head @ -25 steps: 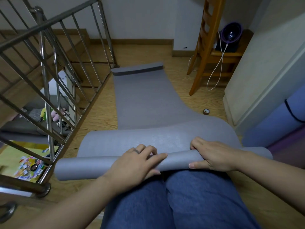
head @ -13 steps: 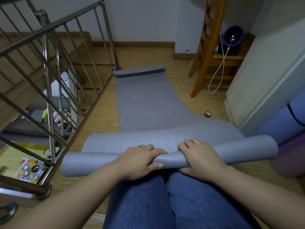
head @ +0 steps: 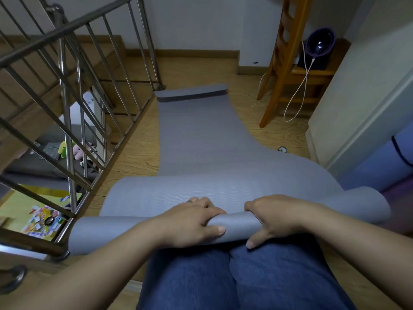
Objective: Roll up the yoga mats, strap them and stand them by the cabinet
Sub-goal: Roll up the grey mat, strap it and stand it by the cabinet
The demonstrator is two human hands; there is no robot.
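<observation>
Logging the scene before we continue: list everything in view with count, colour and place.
yoga mat: one, grey, on the wooden floor, far end curled
cabinet: one, off-white, right
rolled mat: one, blue with dark band, right edge by the cabinet
railing: one, metal, left
chair: one, brown wood, far right
round device: one, purple, on the chair, white cable hanging
small round object: one, dark-rimmed, floor by cabinet
plush toys: at least two, yellow-green and pink, below railing
legs: two, blue jeans, bottom
hands: two, bare; left hand and right hand grip the mat's rolled end
</observation>
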